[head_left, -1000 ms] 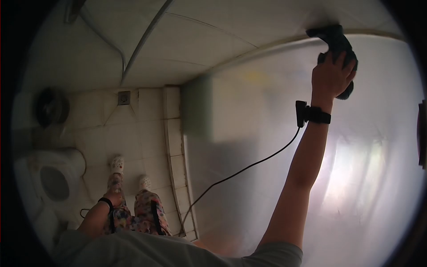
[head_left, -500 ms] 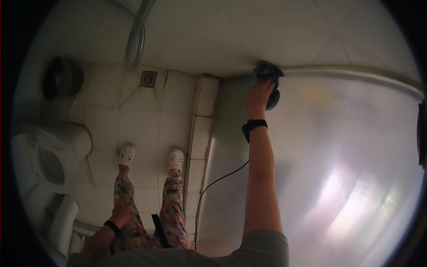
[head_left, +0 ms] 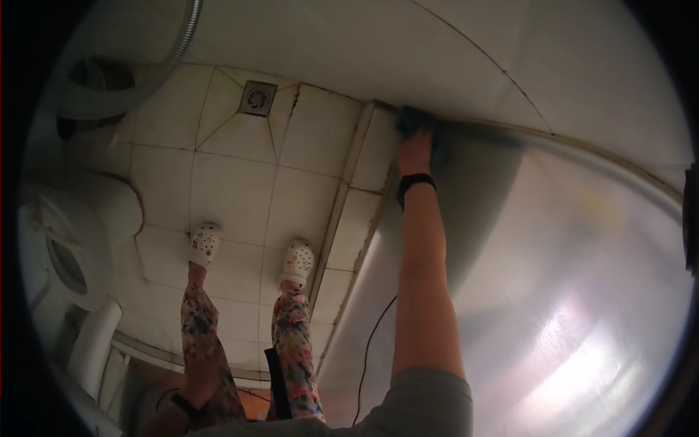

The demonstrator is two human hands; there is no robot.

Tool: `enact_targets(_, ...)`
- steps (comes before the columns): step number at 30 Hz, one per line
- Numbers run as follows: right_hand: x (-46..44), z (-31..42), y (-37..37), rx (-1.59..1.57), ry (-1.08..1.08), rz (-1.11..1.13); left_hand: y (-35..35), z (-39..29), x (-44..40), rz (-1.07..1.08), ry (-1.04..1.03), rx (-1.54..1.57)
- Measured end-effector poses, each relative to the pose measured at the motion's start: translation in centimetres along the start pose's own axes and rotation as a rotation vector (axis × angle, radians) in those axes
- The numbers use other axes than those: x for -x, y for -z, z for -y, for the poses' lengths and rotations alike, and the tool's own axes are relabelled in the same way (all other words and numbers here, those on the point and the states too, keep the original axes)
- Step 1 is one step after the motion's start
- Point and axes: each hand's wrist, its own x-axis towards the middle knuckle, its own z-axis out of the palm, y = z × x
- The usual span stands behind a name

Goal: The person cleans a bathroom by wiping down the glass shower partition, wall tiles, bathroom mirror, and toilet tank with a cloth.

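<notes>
My right hand [head_left: 415, 153] is closed on a dark blue cloth [head_left: 416, 122], stretched out ahead at the corner where the wall meets the shiny translucent panel [head_left: 510, 291] and the tiled ledge [head_left: 358, 191]. The cloth touches that corner; part of it is hidden by my hand and lost in shadow. Lower left, my left hand [head_left: 202, 375] rests on the patterned trousers [head_left: 200, 320] over my thigh, holding nothing that I can see. Its fingers look laid along the leg, though dimly lit.
A square floor drain [head_left: 258, 98] is set in the tiles ahead. The toilet [head_left: 69, 251] stands at left, with a ribbed hose [head_left: 186, 36] hanging above. A dark cable [head_left: 370, 342] runs beside my right arm. My white clogs [head_left: 297, 261] stand on the tiled floor.
My right hand and the cloth have shifted along the panel's edge, leftward into the corner by the ledge. The view has turned and the hose appears farther left. My left hand stays on the thigh.
</notes>
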Motion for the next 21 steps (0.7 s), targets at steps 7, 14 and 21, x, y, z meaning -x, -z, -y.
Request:
enact_targets(7,-3.9,0.3,0.8,-0.027,0.118,0.107,1.3,-0.3,-0.4,0.108,0.042,-0.031)
enact_targets(14,2.2,5.3,-1.7,-0.001,0.224,0.080,0.5,0.3,0.1,-0.027,-0.059,-0.096)
enact_targets(21,24.9,21.7,-10.5,-0.028,0.546,0.169,-0.4,0.6,0.5,0.044,-0.009,-0.116)
